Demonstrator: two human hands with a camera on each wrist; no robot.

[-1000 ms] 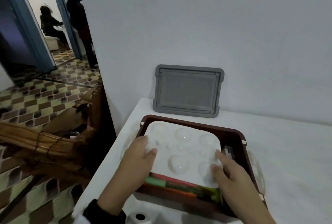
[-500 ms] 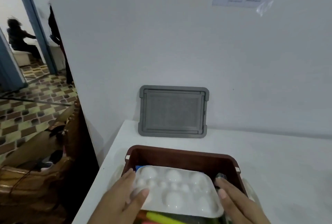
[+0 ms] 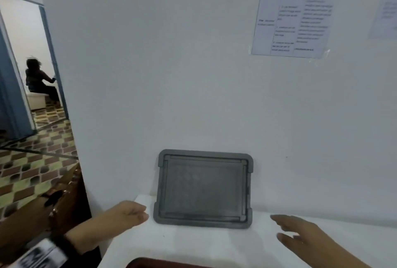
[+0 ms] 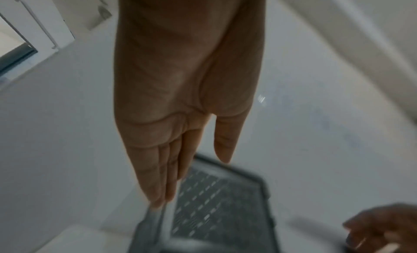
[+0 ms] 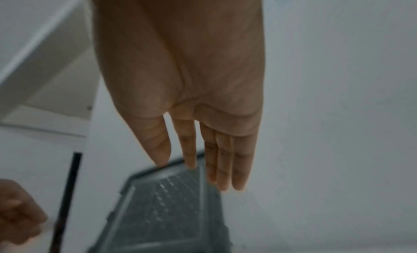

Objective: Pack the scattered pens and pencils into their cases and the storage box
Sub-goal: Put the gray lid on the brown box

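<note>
Grey lid (image 3: 204, 190) upright against wall (image 3: 171, 74), far side of white table (image 3: 193, 239). Left hand (image 3: 126, 216) just left of lid, right hand (image 3: 300, 233) right of it; both empty, fingers extended, not touching. Brown box (image 3: 150, 263) rim at near edge.

A grey rectangular plastic lid (image 3: 204, 189) stands on the white desk (image 3: 214, 244), leaning against the wall behind it. The left hand (image 3: 125, 216) lies just left of it, the right hand (image 3: 300, 233) to its right. What seems the brown storage box's rim (image 3: 163, 263) sits nearest.
</note>
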